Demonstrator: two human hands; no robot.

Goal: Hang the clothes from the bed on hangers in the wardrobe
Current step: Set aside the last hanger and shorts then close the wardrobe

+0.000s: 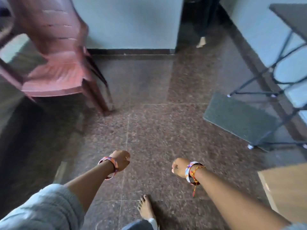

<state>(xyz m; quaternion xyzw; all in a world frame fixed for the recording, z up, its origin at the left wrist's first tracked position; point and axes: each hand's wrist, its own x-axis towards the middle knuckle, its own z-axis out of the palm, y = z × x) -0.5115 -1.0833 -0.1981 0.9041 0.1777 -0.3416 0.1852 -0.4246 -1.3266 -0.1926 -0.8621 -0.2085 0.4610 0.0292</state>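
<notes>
Hanging over the floor (pixel 149 130), two hands are curling into loose fists with nothing in them: the left hand (pixel 121 159) and the right hand (pixel 179 166), well apart from each other. Each wrist is wearing one patterned bangle (pixel 108 166), and the right wrist is also carrying one red and yellow thread band (pixel 196 173) whose loose end is dangling below the forearm. One grey sleeve (pixel 44 208) is covering the left upper arm; the right sleeve is showing only as a sliver at the bottom corner. One bare foot (pixel 145 207) is standing on the speckled brown stone between the forearms, its heel being cut off by the lower edge.

Further out, one reddish plastic chair (pixel 54 63) is standing at the upper left, smeared by motion blur. One dark mat (pixel 239 118) is lying at the right, partly under a black metal frame (pixel 265 80) whose top is running out of view. One pale wooden panel (pixel 287 191) is showing at the right edge, too cropped to identify. No clothes, bed, hangers or wardrobe are appearing anywhere in view.
</notes>
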